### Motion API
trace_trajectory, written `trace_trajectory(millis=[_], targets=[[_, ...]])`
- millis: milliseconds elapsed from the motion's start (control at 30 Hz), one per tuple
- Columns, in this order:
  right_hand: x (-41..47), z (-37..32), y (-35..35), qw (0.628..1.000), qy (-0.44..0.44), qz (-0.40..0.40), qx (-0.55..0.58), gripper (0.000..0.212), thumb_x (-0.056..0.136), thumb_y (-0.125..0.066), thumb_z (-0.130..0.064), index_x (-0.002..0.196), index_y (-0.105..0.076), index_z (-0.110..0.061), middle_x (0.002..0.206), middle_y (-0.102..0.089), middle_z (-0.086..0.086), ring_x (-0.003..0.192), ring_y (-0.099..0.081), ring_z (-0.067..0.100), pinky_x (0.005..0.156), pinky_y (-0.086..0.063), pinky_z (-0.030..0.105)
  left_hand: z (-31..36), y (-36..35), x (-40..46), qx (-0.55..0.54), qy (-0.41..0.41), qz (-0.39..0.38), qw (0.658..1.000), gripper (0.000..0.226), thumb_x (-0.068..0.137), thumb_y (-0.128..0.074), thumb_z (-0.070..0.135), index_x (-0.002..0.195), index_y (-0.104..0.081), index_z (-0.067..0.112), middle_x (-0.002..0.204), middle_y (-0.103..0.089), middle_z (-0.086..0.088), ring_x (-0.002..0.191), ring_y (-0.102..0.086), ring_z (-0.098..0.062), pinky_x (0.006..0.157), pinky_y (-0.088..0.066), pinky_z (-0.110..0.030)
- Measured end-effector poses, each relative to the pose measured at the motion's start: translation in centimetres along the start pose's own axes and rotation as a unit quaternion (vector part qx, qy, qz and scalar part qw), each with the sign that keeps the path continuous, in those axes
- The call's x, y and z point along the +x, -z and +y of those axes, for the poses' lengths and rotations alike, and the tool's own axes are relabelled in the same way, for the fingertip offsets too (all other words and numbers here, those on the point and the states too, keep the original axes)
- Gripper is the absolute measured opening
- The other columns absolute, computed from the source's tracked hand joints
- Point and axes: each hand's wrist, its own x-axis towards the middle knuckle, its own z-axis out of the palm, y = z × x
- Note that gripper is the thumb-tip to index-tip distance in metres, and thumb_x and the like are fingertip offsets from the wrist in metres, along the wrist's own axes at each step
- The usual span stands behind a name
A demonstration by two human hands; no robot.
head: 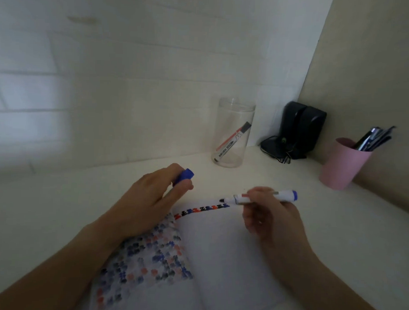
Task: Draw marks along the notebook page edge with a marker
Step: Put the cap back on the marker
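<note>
An open notebook [221,255] lies on the white desk in front of me. Its right page is blank except for a row of red, blue and black marks [201,210] along the top edge. The left page is covered with bled-through coloured marks. My right hand [269,217] holds a white marker [264,197] with a blue end, its dark tip pointing left just above the right end of the row. My left hand [148,199] rests on the notebook's upper left corner and grips the blue marker cap [185,175].
A clear glass jar [233,132] with one red-striped marker inside stands at the back. Right of it sit a black device with cables [297,132] and a pink cup of pens [342,163]. Walls close off the back and right.
</note>
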Motion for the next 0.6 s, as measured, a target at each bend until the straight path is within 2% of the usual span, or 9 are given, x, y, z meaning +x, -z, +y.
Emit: trace_trajectory(millis=[67,133,200,233,300,367,500,600], targets=[[0.0,0.7,0.7,0.999,-0.032,-0.009,0.006,0.005,0.070,-0.077,-0.017,0.069,-0.076,-0.012,0.052,-0.057,0.004,0.043,-0.049,0.013,0.035,-0.039,0.020,0.2,-0.1,0.0,0.024,-0.039,0.033,0.998,0.045,0.100,-0.039,0.061,0.116,-0.067,0.029,0.102,-0.070,0.015,0.097,-0.062,-0.003,0.083,-0.048,-0.012],[0.3,0.9,1.2,0.999,-0.042,-0.020,0.004,0.024,0.057,-0.080,-0.029,0.072,-0.078,-0.011,0.053,-0.057,0.003,0.043,-0.049,0.012,0.034,-0.038,0.020,0.6,-0.2,0.1,0.016,-0.062,0.051,0.997,0.047,0.095,-0.049,0.057,0.124,-0.070,0.028,0.100,-0.069,0.016,0.098,-0.061,0.000,0.081,-0.042,-0.001],[0.6,1.0,1.3,0.998,-0.050,-0.018,0.023,0.028,0.053,-0.080,-0.027,0.075,-0.079,-0.009,0.055,-0.059,0.004,0.045,-0.053,0.011,0.036,-0.042,0.020,0.7,-0.2,0.0,-0.003,-0.066,0.069,0.995,0.046,0.087,-0.061,0.054,0.124,-0.072,0.031,0.096,-0.073,0.017,0.097,-0.065,0.000,0.081,-0.042,0.002],[0.7,1.1,1.4,0.997,-0.053,-0.023,0.043,0.028,0.054,-0.079,-0.023,0.076,-0.080,-0.007,0.056,-0.061,0.005,0.046,-0.055,0.012,0.038,-0.045,0.020,0.7,-0.1,-0.1,-0.018,-0.060,0.080,0.995,0.043,0.083,-0.068,0.053,0.122,-0.072,0.034,0.093,-0.075,0.017,0.097,-0.067,-0.001,0.082,-0.044,0.002],[0.7,1.1,1.3,0.997,-0.053,-0.024,0.057,0.024,0.058,-0.075,-0.020,0.077,-0.080,-0.005,0.058,-0.064,0.008,0.047,-0.058,0.014,0.040,-0.046,0.022,0.7,0.0,-0.3,-0.047,-0.049,0.095,0.993,0.033,0.077,-0.077,0.050,0.107,-0.068,0.040,0.099,-0.075,0.018,0.095,-0.071,-0.005,0.083,-0.048,-0.002],[0.7,1.1,1.5,0.996,-0.049,-0.031,0.073,0.022,0.064,-0.072,-0.022,0.076,-0.081,-0.006,0.060,-0.067,0.011,0.048,-0.060,0.016,0.042,-0.046,0.024,0.7,0.0,-0.2,-0.061,-0.045,0.100,0.992,0.026,0.075,-0.077,0.053,0.096,-0.065,0.044,0.102,-0.074,0.018,0.092,-0.072,-0.009,0.082,-0.049,-0.004],[0.7,0.7,1.6,0.996,-0.038,-0.052,0.060,0.035,0.059,-0.077,-0.025,0.091,-0.081,-0.009,0.081,-0.080,0.017,0.062,-0.074,0.022,0.046,-0.055,0.024,0.4,-0.4,0.0,-0.115,-0.020,0.085,0.990,0.025,0.077,-0.075,0.054,0.097,-0.074,0.041,0.101,-0.078,0.018,0.093,-0.074,-0.011,0.085,-0.055,-0.010],[0.5,0.7,1.4,0.998,-0.018,-0.059,0.024,0.036,0.056,-0.081,-0.026,0.089,-0.082,-0.013,0.094,-0.082,0.019,0.074,-0.079,0.022,0.053,-0.060,0.022,0.3,-0.5,0.2,-0.197,-0.003,0.077,0.977,0.020,0.078,-0.078,0.046,0.098,-0.076,0.043,0.103,-0.080,0.016,0.094,-0.077,-0.011,0.085,-0.057,-0.012]])
